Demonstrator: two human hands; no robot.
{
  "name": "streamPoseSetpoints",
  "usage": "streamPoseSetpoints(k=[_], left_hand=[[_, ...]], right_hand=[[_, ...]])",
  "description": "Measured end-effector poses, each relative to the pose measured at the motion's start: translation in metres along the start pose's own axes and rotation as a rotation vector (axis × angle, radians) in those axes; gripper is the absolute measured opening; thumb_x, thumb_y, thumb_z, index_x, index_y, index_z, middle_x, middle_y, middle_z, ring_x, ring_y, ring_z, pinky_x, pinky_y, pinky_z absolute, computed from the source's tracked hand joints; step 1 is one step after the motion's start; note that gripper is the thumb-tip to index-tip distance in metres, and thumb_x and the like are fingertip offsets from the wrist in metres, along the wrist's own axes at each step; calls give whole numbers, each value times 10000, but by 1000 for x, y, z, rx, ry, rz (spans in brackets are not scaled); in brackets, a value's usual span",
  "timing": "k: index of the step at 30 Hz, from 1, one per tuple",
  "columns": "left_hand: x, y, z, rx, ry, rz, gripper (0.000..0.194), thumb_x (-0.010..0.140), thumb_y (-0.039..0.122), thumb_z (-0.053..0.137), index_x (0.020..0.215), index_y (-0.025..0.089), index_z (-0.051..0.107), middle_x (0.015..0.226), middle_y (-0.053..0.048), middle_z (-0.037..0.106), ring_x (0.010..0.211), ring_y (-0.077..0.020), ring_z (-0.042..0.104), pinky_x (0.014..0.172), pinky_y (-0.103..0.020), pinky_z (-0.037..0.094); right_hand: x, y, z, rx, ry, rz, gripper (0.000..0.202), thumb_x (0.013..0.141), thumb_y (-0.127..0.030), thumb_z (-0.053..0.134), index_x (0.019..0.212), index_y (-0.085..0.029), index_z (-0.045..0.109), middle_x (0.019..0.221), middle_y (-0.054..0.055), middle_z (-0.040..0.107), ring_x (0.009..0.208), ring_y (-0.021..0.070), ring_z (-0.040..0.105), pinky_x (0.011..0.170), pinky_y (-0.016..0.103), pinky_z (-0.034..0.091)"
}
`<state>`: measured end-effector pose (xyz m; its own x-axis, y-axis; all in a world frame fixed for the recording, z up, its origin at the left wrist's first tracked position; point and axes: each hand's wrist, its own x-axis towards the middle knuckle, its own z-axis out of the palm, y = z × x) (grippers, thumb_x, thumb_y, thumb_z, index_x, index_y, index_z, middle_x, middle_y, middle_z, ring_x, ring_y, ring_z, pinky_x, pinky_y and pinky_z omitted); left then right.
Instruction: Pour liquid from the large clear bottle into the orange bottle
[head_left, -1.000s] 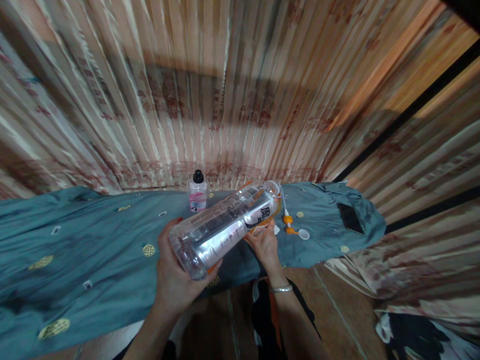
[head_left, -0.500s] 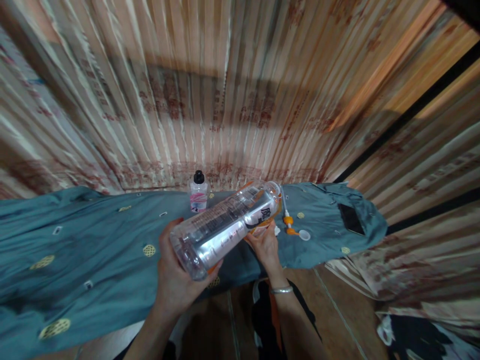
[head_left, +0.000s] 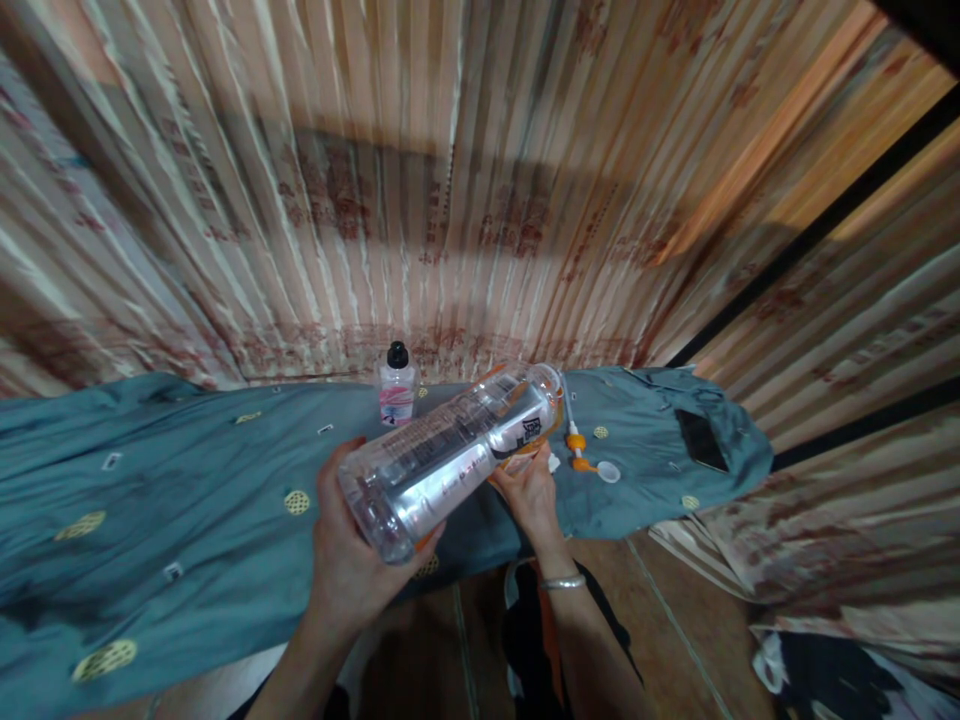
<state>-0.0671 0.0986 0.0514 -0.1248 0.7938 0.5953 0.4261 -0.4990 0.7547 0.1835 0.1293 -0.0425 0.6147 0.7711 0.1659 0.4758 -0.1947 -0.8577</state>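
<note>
A large clear plastic bottle [head_left: 442, 475] with a silver printed label lies tilted in the air, its base toward me and its uncapped neck pointing away to the right. My left hand [head_left: 352, 550] is wrapped round the base end. Under the neck end, my right hand [head_left: 529, 490] has its fingers closed at an orange and white printed edge; the bottle hides what they grip. A small white piece [head_left: 553, 462] shows beside those fingers. To the right, an orange pump top [head_left: 576, 443] with a long clear tube rests on the cloth.
A small bottle [head_left: 397, 390] with a black cap and pink label stands behind the large one. The teal cloth [head_left: 225, 480] also bears a clear round lid [head_left: 608, 471] and a dark phone [head_left: 701, 438]. Pleated curtains [head_left: 420, 200] hang close behind.
The view has shifted very slightly. Both hands and the bottle keep almost the same position and tilt.
</note>
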Motion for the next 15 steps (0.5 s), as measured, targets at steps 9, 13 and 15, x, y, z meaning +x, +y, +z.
streamPoseSetpoints(k=[9,13,15], left_hand=[[0,3,0,-27,-18,14,916,712,409,921,1502,251,485,1186,-72,753,920,-271,816,742,-409,713],[-1,1,1,-9,-8,4,945,673,425,946,1486,230,503,1243,-95,732,983,-281,805,802,-413,706],[-2,-1,2,-18,-9,-9,966,667,429,950,1496,239,494,1292,-107,716,1029,-291,799,841,-430,706]], right_hand=[[-1,-3,-3,21,-10,2,996,636,-578,904,1443,-137,522,1305,250,788,1240,444,769,1042,531,620],[0,1,-3,-10,6,-23,1031,647,-589,901,1482,-127,512,1356,262,775,1250,441,766,1042,529,617],[1,4,-1,-37,21,-61,1060,665,-598,898,1522,-120,495,1354,262,780,1233,437,773,1027,523,621]])
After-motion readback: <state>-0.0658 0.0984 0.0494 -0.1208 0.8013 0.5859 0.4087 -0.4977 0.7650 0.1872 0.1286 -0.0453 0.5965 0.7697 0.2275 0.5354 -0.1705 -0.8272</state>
